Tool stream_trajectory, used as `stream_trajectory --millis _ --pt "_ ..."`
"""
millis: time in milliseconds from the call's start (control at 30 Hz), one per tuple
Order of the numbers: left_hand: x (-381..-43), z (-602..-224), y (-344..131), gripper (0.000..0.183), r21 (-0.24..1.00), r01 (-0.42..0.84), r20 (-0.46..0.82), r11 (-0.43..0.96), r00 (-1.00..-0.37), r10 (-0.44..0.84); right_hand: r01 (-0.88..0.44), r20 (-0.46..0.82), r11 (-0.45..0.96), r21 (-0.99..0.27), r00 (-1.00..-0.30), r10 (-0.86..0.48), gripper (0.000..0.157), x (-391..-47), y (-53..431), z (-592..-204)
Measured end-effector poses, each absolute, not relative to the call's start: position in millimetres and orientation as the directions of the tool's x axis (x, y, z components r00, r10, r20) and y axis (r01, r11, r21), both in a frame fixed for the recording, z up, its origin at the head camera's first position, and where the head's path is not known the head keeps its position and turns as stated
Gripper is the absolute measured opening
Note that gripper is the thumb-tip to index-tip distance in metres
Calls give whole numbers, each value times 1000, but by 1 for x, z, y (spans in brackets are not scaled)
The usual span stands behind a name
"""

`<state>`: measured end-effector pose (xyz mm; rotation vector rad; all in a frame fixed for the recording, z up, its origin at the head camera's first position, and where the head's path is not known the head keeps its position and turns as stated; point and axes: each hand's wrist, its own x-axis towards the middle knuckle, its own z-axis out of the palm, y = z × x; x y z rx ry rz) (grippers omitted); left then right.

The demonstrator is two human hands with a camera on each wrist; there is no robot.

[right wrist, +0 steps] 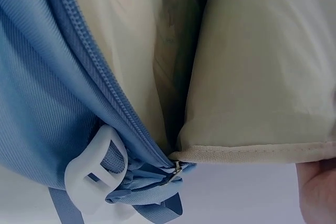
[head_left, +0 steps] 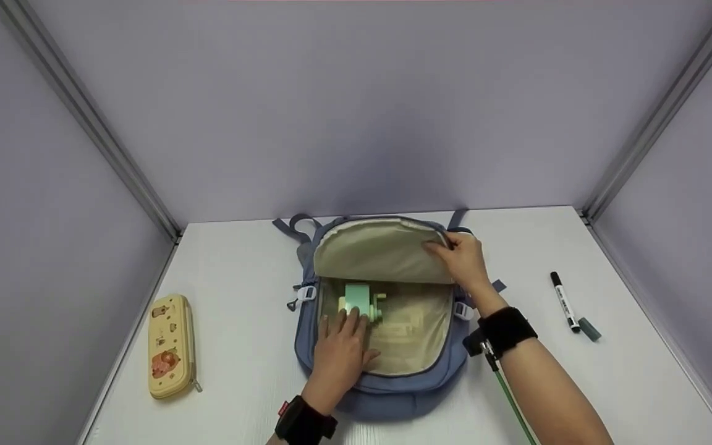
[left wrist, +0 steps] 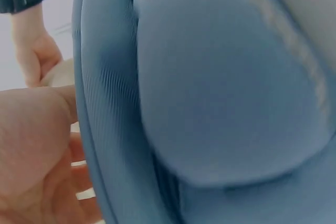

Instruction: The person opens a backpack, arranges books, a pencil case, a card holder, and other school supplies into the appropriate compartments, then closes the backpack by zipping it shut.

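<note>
A blue backpack (head_left: 408, 405) lies on the table, its main compartment unzipped and showing a beige lining. My right hand (head_left: 464, 262) pinches the upper right edge of the raised flap (head_left: 374, 250), thumb on the lining side. Inside the compartment sits a mint-green device with a small crank, apparently a pencil sharpener (head_left: 357, 296). My left hand (head_left: 340, 349) reaches over the bag's lower rim, its fingers extended and touching the sharpener's near side. In the left wrist view the bag's blue side hides part of that hand's fingers (left wrist: 79, 179).
A yellow zipped pencil case (head_left: 169, 346) with cartoon prints lies at the left. On the right are a marker (head_left: 565, 303) and a dark green piece (head_left: 589, 329) beside its end. White buckles (right wrist: 97, 166) and straps hang at the bag's sides. Grey panels enclose the table.
</note>
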<state>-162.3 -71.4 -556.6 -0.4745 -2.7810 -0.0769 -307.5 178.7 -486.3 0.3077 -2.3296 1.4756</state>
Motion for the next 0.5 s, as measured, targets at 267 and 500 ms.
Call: stream_trajectory --millis 267,500 --pt "-194 -547 -87 67 194 399 222 896 -908 356 -335 367 395 -856 -930 7 23 -309 181 -485" --pt "-215 -541 -82 68 212 405 105 889 -914 392 -326 351 370 -870 -936 1 25 -311 184 -482"
